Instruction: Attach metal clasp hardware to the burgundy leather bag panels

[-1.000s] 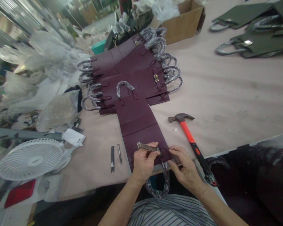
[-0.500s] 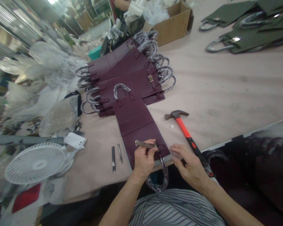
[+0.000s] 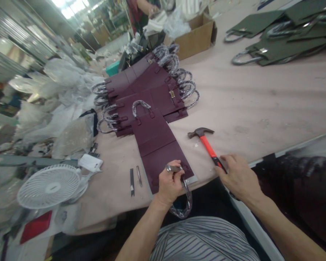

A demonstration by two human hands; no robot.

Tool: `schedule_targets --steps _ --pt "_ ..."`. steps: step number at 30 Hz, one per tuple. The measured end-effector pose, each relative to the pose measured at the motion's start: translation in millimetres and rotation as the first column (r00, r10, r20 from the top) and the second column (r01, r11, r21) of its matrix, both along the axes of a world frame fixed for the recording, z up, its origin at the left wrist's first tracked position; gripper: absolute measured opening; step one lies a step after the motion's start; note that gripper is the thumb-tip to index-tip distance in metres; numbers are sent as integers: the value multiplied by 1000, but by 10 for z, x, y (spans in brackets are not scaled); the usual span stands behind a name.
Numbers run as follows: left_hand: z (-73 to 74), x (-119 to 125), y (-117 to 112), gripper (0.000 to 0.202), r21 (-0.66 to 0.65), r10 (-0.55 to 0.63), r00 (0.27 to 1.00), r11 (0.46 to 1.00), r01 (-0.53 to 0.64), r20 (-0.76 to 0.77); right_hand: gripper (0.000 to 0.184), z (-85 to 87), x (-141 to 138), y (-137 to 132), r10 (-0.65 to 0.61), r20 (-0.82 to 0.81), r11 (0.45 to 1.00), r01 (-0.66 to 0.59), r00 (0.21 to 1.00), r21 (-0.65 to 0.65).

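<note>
My left hand [image 3: 170, 186] is closed around a short metal punch [image 3: 174, 168], its lower end against the near end of a dark burgundy bag panel [image 3: 159, 145]. A plastic-wrapped handle [image 3: 188, 203] hangs from that end over the table edge. On the right, my right hand [image 3: 240, 177] has closed over the black grip of a claw hammer [image 3: 208, 145] with a red shaft. The hammer's head still rests on the table. Left of the panel lie a flat dark tool [image 3: 132, 183] and a thin metal rod [image 3: 139, 176].
Several burgundy bag panels [image 3: 157, 94] with wrapped handles are piled behind. Dark green panels [image 3: 277, 47] lie at the far right, near a cardboard box [image 3: 197, 41]. A white fan [image 3: 49, 186] and plastic bags [image 3: 73, 134] crowd the left. Another person's arm [image 3: 146, 7] shows at the back.
My right hand has moved right, from beside the panel's near end onto the hammer grip. My left hand keeps the punch at the panel, now more tilted. The view has shifted slightly.
</note>
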State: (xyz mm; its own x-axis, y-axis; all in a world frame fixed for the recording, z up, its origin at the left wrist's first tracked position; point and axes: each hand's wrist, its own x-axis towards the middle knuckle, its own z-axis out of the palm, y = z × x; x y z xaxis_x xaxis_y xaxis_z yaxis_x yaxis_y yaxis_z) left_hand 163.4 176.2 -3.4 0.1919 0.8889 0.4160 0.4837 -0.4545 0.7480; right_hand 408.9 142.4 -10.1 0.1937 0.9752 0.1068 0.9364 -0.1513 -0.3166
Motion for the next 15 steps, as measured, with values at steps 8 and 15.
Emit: schedule_targets --steps 8,15 --pt "60 56 1 9 -14 -3 1000 1000 3 -1 14 214 -121 292 -68 -129 955 27 989 -296" --pt "33 90 -21 15 1 -16 998 1000 16 56 13 325 -55 529 -313 -753 908 -49 578 -416"
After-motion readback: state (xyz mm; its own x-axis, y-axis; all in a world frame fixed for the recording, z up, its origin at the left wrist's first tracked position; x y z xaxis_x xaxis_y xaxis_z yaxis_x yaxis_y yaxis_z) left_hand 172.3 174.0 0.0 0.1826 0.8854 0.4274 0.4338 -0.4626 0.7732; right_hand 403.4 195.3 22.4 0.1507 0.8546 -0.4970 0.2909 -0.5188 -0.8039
